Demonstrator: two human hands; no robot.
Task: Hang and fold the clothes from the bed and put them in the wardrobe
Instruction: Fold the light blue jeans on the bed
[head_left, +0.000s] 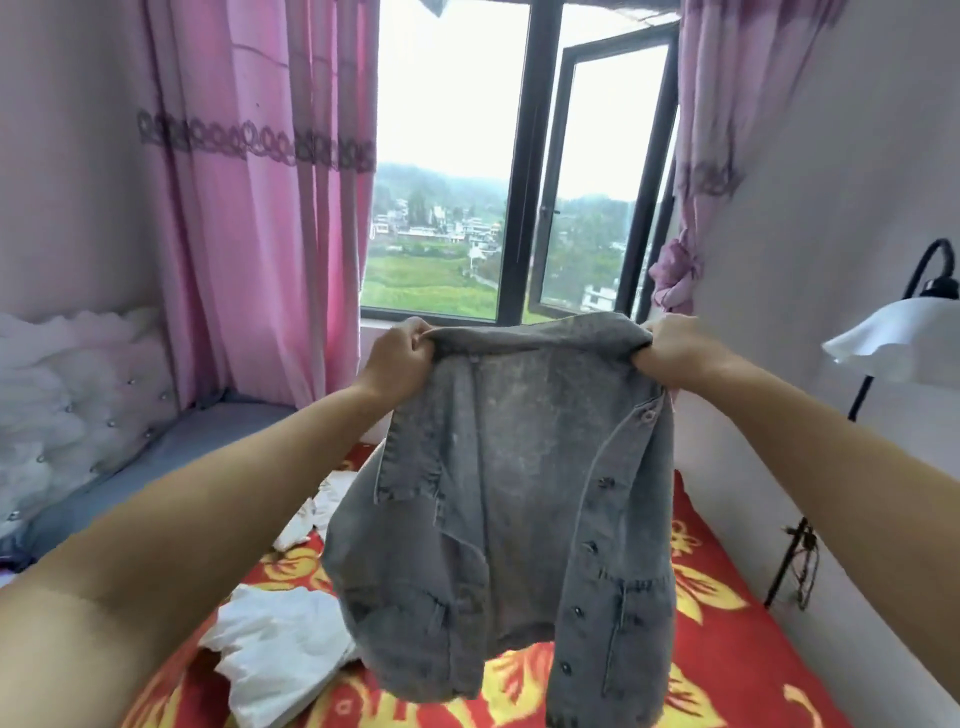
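As both hands grip jacket (519, 493) shoulders | left (397, 358), right (675, 348) | hem cut off | bed (727, 649) partly hidden

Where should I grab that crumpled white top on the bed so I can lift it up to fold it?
Take the crumpled white cloth garment by its upper edge, coming down from above on the near left side of the grey denim jacket. It lies bunched on the red and yellow flowered bedspread, so its shoulders cannot be told; the raised folds give the easiest grip.
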